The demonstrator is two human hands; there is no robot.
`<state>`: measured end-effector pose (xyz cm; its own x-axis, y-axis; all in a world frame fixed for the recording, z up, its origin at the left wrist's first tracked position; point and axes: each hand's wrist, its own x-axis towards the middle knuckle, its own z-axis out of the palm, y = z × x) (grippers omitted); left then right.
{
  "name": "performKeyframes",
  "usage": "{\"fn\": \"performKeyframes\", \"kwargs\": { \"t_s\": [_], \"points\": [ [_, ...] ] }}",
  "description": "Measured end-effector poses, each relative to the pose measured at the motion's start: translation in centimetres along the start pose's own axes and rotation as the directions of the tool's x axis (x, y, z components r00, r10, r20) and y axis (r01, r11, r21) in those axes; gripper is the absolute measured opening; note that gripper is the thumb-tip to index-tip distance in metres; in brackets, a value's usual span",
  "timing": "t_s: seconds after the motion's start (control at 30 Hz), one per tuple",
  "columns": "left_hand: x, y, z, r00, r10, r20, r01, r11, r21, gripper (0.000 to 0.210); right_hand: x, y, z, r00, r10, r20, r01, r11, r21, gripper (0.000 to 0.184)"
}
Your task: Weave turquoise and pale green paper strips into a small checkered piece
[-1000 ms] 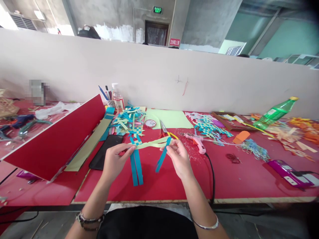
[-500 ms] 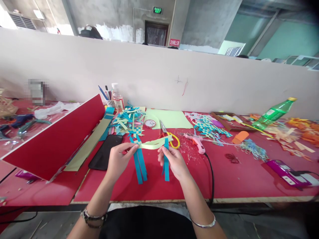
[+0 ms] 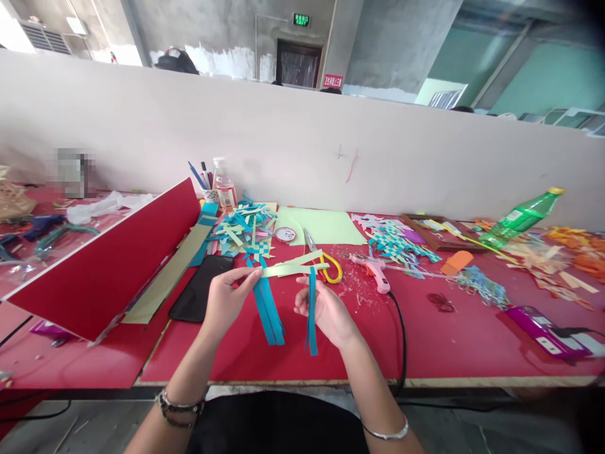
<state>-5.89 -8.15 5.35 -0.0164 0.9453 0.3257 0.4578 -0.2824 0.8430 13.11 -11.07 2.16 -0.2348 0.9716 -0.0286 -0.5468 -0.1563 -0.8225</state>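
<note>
At frame centre, left hand [image 3: 230, 296] pinches paper strips [image 3: 283, 270], crossed but loose-ended, seemingly unfinished; whether right hand [image 3: 329, 310] grips is unclear.

1. The surface [image 3: 293, 369] is red, with a line where two parts meet near the phone.
2. On the left, a big red board [image 3: 118, 258] stands tilted, with a long tan strip [image 3: 163, 287] beside it.
3. A black phone [image 3: 198, 293] lies flat.
4. At the back stand a pen cup [image 3: 209, 197] and a clear bottle [image 3: 227, 192].
5. Next comes a messy heap of blue and green paper bits [image 3: 239, 224], then a pale green sheet [image 3: 331, 226].
6. Scissors [image 3: 336, 270] with a yellow handle lie near a pink glue gun [image 3: 377, 276].
7. On the right are red thread [image 3: 441, 302], a tilted green bottle [image 3: 522, 219] and a purple power strip [image 3: 532, 325].
</note>
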Motion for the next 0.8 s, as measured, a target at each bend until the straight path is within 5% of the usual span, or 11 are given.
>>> {"fn": "performKeyframes", "kwargs": {
  "t_s": [0.4, 0.67, 0.8],
  "points": [
    [-0.03, -0.36, -0.09, 0.999, -0.025, -0.028, 0.025, 1.000, -0.008, 0.033, -0.84, 0.39, -0.26, 0.971, -0.045, -0.237, 0.022, 0.995, -0.098, 0.021],
    [0.05, -0.29, 0.30, 0.999, -0.041, 0.036, 0.043, 0.998, -0.048, 0.035, -0.09, 0.45, 0.17, 0.925, -0.241, -0.294, 0.208, 0.968, -0.139, 0.018],
    [-0.03, -0.36, 0.22, 0.997, -0.062, 0.039, 0.064, 0.997, -0.051, 0.034, -0.31, 0.19, 0.21, 0.937, -0.265, -0.229, 0.246, 0.963, -0.109, 0.019]
  ]
}}
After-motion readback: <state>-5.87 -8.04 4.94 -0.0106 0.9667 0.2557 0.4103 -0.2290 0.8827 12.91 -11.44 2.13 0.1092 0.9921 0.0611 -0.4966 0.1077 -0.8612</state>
